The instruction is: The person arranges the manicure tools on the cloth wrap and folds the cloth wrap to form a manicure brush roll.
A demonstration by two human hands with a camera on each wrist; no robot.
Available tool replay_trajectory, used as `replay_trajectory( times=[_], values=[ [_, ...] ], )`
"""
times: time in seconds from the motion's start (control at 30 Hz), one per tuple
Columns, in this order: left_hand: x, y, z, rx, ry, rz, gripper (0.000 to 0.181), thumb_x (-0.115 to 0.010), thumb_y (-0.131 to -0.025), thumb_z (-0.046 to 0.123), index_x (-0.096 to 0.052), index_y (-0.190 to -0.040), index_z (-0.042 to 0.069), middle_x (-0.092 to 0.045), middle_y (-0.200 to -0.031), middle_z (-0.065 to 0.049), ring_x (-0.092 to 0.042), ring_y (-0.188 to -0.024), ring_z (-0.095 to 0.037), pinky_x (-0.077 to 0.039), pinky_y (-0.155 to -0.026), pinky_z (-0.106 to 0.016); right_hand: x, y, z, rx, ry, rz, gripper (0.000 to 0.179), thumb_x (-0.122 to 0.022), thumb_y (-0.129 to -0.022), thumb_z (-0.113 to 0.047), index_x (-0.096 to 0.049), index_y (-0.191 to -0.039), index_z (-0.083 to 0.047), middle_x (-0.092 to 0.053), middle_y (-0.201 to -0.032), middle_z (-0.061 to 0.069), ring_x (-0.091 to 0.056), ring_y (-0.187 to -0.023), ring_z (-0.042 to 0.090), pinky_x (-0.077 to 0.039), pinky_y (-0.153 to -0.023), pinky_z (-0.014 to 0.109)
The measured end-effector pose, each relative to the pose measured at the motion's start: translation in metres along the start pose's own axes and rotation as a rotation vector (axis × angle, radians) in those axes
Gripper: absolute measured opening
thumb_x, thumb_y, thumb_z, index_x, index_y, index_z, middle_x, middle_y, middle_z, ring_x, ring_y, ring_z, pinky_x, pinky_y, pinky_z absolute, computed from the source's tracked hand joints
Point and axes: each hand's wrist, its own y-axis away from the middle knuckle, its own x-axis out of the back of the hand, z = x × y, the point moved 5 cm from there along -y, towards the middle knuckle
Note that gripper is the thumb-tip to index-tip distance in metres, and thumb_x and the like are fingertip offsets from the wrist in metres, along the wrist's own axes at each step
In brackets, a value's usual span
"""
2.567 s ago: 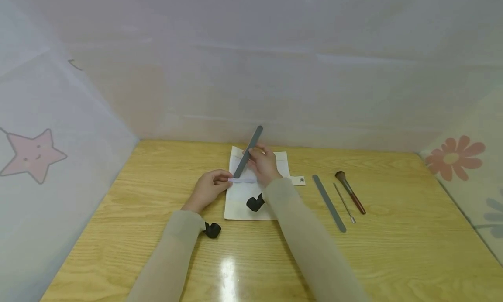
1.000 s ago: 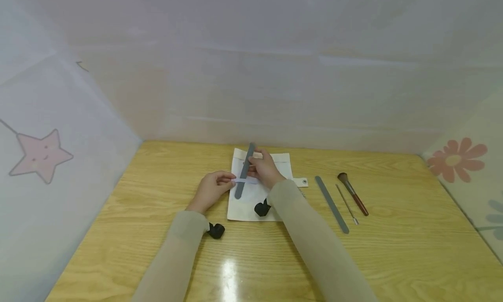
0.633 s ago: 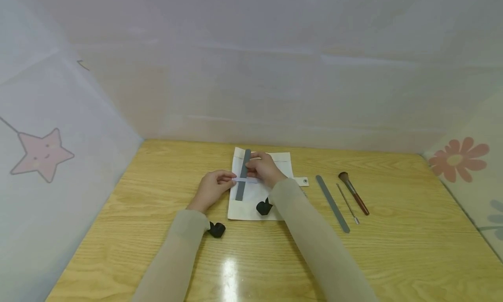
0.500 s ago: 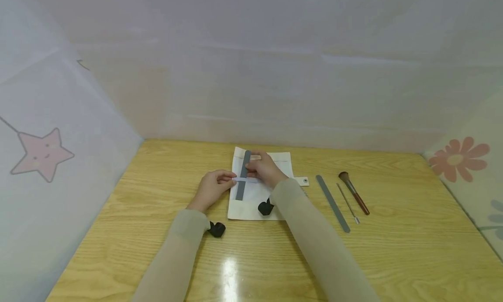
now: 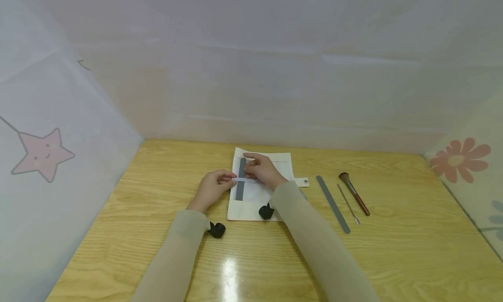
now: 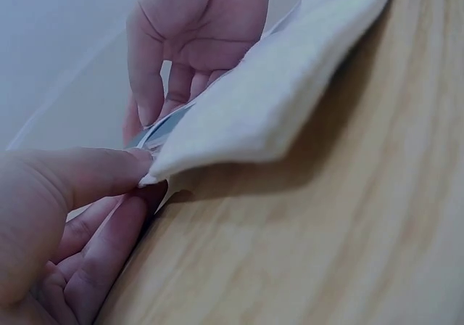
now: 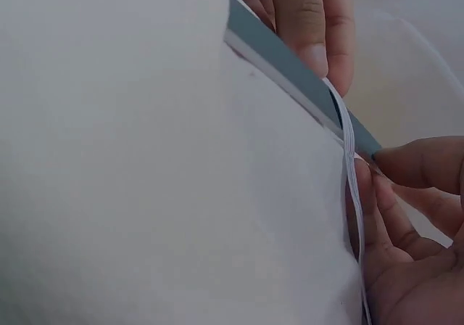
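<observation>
table [image 5: 177,267]: carries all items. white cloth pouch [image 5: 246,209]: opened flat, near the table's far edge. left hand [image 5: 212,188]: thumb and fingers closed in a pinch on the pouch's left edge. right hand [image 5: 266,171]: fingers partly bent, small gap, finger and thumb gripping the grey file [image 5: 240,192] toward its far end. file lies immediately left of that hand, on the pouch, long axis near to far, near end hidden at the near flap. elastic band [image 7: 350,136]: crosses over the file.
</observation>
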Motion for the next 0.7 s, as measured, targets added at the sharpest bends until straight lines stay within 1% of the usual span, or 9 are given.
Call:
replay_trajectory(
  times=[0.1, 0.2, 0.27, 0.33, 0.4, 0.5, 0.57, 0.63, 0.7],
  values=[
    [0.000, 0.000, 0.000, -0.003, 0.006, 0.004, 0.020, -0.073, -0.096, 0.022, -0.074, -0.113, 0.011, -0.073, -0.105, -0.005, -0.069, -0.094, -0.019, -0.056, -0.085, -0.039, 0.002, 0.005, -0.003, 0.019, 0.015, 0.010, 0.051, -0.062, -0.098, 0.000, -0.052, -0.147, -0.008, -0.065, -0.118, 0.017, -0.069, -0.092, 0.021, -0.059, -0.083, 0.032],
    [-0.002, 0.000, 0.000, 0.003, 0.015, 0.002, 0.019, -0.073, -0.095, 0.021, -0.073, -0.112, 0.012, -0.072, -0.106, -0.004, -0.069, -0.094, -0.019, -0.056, -0.086, -0.038, 0.013, 0.013, -0.006, 0.056, 0.095, 0.021, 0.040, -0.061, -0.100, -0.004, -0.058, -0.140, -0.004, -0.065, -0.121, 0.016, -0.070, -0.093, 0.022, -0.058, -0.083, 0.031],
    [-0.005, 0.000, 0.000, 0.005, 0.018, -0.003, 0.019, -0.073, -0.095, 0.021, -0.073, -0.112, 0.012, -0.072, -0.106, -0.003, -0.068, -0.094, -0.019, -0.055, -0.086, -0.038, 0.024, 0.025, -0.011, 0.095, 0.154, 0.019, 0.033, -0.061, -0.101, -0.007, -0.062, -0.133, -0.002, -0.065, -0.122, 0.017, -0.069, -0.095, 0.024, -0.058, -0.084, 0.033],
    [-0.008, -0.002, -0.001, 0.007, 0.019, -0.007, 0.018, -0.074, -0.095, 0.022, -0.073, -0.111, 0.013, -0.072, -0.106, -0.003, -0.068, -0.094, -0.018, -0.055, -0.086, -0.038, 0.038, 0.039, -0.017, 0.139, 0.208, 0.014, 0.028, -0.061, -0.101, -0.010, -0.065, -0.128, 0.000, -0.066, -0.120, 0.019, -0.068, -0.096, 0.026, -0.058, -0.085, 0.038],
    [-0.011, -0.004, 0.000, 0.004, 0.023, -0.007, 0.017, -0.074, -0.095, 0.022, -0.073, -0.110, 0.013, -0.072, -0.105, -0.003, -0.068, -0.094, -0.019, -0.055, -0.086, -0.039, 0.055, 0.058, -0.025, 0.189, 0.251, 0.003, 0.027, -0.061, -0.102, -0.012, -0.065, -0.125, 0.001, -0.065, -0.120, 0.021, -0.067, -0.098, 0.032, -0.057, -0.089, 0.046],
    [-0.014, -0.004, 0.000, -0.001, 0.020, -0.008, 0.016, -0.074, -0.095, 0.023, -0.073, -0.108, 0.015, -0.072, -0.103, -0.002, -0.067, -0.093, -0.019, -0.054, -0.086, -0.039, 0.085, 0.086, -0.032, 0.243, 0.340, 0.025, 0.025, -0.060, -0.104, -0.017, -0.066, -0.124, -0.003, -0.065, -0.119, 0.021, -0.065, -0.100, 0.038, -0.053, -0.091, 0.055],
    [-0.016, -0.004, 0.001, 0.002, 0.023, -0.006, 0.015, -0.074, -0.095, 0.024, -0.073, -0.107, 0.015, -0.071, -0.102, -0.002, -0.067, -0.093, -0.019, -0.054, -0.086, -0.040, 0.107, 0.103, -0.034, 0.270, 0.430, 0.061, 0.024, -0.059, -0.105, -0.020, -0.066, -0.124, -0.007, -0.066, -0.117, 0.018, -0.064, -0.102, 0.039, -0.054, -0.087, 0.054],
    [-0.018, -0.003, 0.001, 0.005, 0.023, -0.006, 0.014, -0.074, -0.095, 0.023, -0.073, -0.107, 0.015, -0.071, -0.102, -0.001, -0.066, -0.092, -0.018, -0.054, -0.086, -0.039, 0.128, 0.119, -0.033, 0.273, 0.523, 0.111, 0.024, -0.058, -0.105, -0.022, -0.067, -0.124, -0.011, -0.067, -0.116, 0.016, -0.065, -0.102, 0.037, -0.054, -0.084, 0.050],
    [-0.019, -0.003, 0.001, 0.005, 0.026, -0.004, 0.014, -0.073, -0.095, 0.023, -0.072, -0.107, 0.015, -0.071, -0.101, -0.001, -0.066, -0.092, -0.018, -0.053, -0.085, -0.039, 0.149, 0.131, -0.030, 0.274, 0.610, 0.156, 0.023, -0.058, -0.105, -0.023, -0.066, -0.124, -0.011, -0.068, -0.116, 0.015, -0.065, -0.101, 0.034, -0.054, -0.083, 0.047]
  ],
)
